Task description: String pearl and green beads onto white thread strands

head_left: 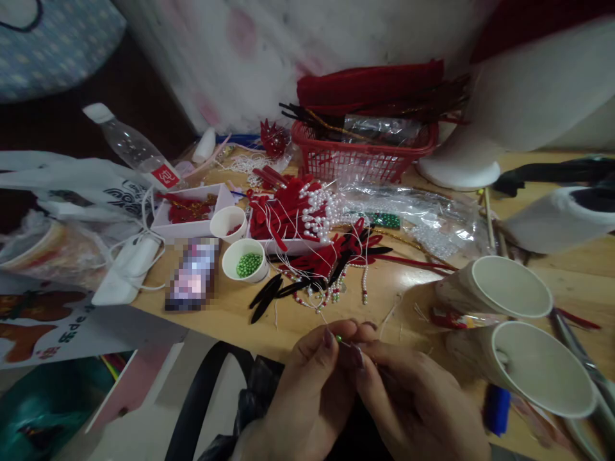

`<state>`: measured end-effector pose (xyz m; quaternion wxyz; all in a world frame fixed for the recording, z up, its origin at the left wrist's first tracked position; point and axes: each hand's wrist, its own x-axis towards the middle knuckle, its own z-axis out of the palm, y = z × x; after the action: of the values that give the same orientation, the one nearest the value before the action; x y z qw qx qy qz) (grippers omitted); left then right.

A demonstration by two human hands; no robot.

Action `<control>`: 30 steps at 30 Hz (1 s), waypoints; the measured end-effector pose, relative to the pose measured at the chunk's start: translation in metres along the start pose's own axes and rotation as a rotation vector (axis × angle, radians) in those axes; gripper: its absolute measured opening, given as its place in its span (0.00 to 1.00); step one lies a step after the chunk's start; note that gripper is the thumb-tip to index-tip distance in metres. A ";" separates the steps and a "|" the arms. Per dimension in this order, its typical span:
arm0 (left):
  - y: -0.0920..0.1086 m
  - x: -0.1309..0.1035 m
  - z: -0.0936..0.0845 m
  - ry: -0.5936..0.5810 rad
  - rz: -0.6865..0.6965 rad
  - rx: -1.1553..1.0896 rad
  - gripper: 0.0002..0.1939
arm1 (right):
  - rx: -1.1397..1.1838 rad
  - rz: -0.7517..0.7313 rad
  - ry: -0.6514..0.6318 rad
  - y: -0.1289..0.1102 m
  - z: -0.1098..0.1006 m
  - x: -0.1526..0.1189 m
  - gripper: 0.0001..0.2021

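Note:
Both hands meet at the table's front edge, fingertips pinched close together. A small green bead (339, 338) shows at the fingertips of my left hand (312, 378), with thin white thread running from it. My right hand (418, 390) pinches the thread just beside the bead; its lower fingers are partly hidden. The thread leads back to strings of pearl, red and green beads (336, 291). Around these lie red and black fuzzy pieces (331, 256). A paper cup of green beads (250, 264) stands left of them.
A phone (192, 275) and a white power strip (127, 266) lie left. A clear bottle (137, 147) leans behind. At the back is a red basket (365, 153) of fuzzy stems. Large paper cups (542, 368) lie tipped on the right, near a blue object (496, 408).

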<state>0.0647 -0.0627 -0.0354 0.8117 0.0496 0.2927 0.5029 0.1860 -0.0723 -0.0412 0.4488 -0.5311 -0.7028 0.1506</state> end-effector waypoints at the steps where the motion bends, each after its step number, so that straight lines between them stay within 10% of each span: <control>1: -0.001 0.000 0.000 -0.008 0.000 -0.007 0.12 | 0.006 0.002 0.003 0.000 0.000 0.000 0.18; 30: -0.006 0.002 0.001 -0.152 0.032 -0.079 0.05 | -0.002 -0.133 0.035 0.005 -0.006 0.003 0.04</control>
<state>0.0710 -0.0642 -0.0373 0.8247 0.0605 0.2094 0.5218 0.1932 -0.0694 -0.0399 0.4697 -0.4862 -0.7286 0.1103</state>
